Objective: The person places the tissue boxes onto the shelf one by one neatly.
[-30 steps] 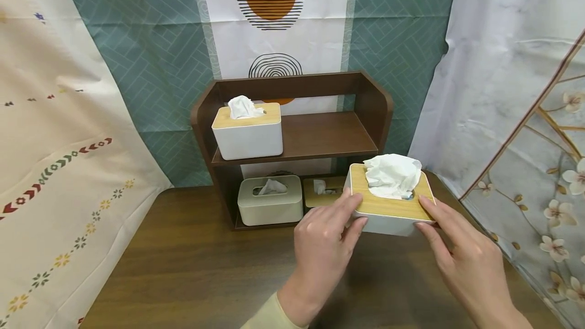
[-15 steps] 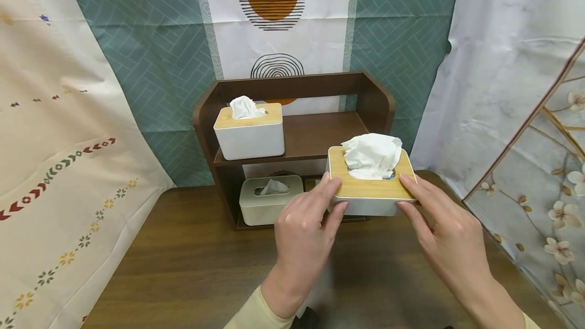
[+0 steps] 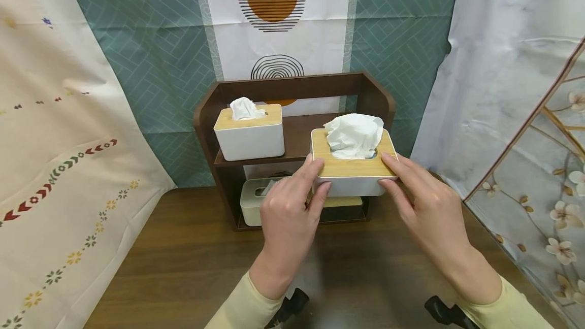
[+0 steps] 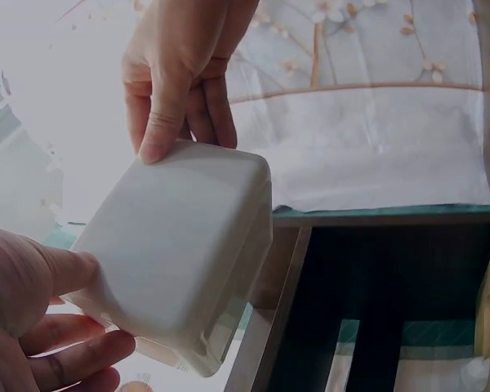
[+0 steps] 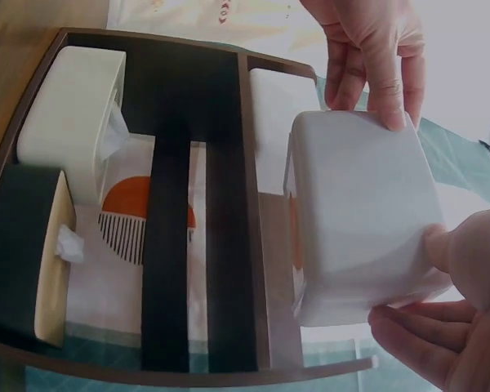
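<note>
Both hands hold a white tissue box (image 3: 356, 185) with a light wooden lid and a white tissue puffing out of its slot. It is in the air before the right part of the brown two-tier shelf (image 3: 301, 136). My left hand (image 3: 288, 207) grips the box's left end, thumb on the front wall and fingers up by the lid. At the opposite end my right hand (image 3: 425, 202) pinches it the same way. In the left wrist view the white wall of the tissue box (image 4: 180, 220) faces the camera, a hand at each end.
A similar white tissue box (image 3: 249, 141) stands on the upper tier at left. Below it are a cream tissue box (image 3: 250, 204) and a dark tissue box (image 5: 20, 253) with a wooden lid. Curtains hang around the wooden table (image 3: 183, 268).
Both hands have carried the white tissue box left and up in the head view, from the shelf's right side to in front of it. The boxes on the shelf stay put.
</note>
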Demonstrator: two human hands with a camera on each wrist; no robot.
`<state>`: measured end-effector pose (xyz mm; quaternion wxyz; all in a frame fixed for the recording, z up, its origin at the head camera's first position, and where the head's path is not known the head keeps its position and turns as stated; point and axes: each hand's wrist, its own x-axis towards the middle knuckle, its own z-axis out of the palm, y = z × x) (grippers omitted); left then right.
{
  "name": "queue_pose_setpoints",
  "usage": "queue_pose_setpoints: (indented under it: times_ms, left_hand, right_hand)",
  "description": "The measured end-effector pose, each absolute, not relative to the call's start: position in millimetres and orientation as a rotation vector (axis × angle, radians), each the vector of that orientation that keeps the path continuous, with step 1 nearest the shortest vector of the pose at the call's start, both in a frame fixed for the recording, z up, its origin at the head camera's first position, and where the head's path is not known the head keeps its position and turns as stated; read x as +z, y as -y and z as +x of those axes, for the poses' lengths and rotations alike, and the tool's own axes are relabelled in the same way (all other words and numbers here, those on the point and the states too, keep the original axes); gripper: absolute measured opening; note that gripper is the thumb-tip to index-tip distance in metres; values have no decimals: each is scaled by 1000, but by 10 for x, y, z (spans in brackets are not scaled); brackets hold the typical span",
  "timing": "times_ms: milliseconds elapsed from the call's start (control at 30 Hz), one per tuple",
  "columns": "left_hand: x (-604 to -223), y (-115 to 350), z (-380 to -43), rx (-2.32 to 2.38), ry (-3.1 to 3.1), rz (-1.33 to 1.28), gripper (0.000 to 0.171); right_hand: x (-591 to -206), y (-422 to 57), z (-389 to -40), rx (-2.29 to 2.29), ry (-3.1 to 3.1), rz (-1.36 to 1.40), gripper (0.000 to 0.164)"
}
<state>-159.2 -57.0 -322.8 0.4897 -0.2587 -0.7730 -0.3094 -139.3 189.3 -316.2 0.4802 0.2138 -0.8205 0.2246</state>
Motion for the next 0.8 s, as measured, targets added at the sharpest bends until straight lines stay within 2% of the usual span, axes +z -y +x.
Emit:
queue_pose_setpoints:
  times_ms: [100,267,800]
  left_hand:
    - [-3197,591,-1641,-737,1882,-615,42]
    - [-3140,611,-1748,-716,1886,-610,41]
    - [-3018,664,-2020,-689,1945,-568,39]
  right_hand:
    - [-3105,-1868,-1461,551,2009,541,47]
    - [-3034,-1819,-1583,577,1995,551,62]
    - [-2920,-1739,-1942,637,2017,546,50]
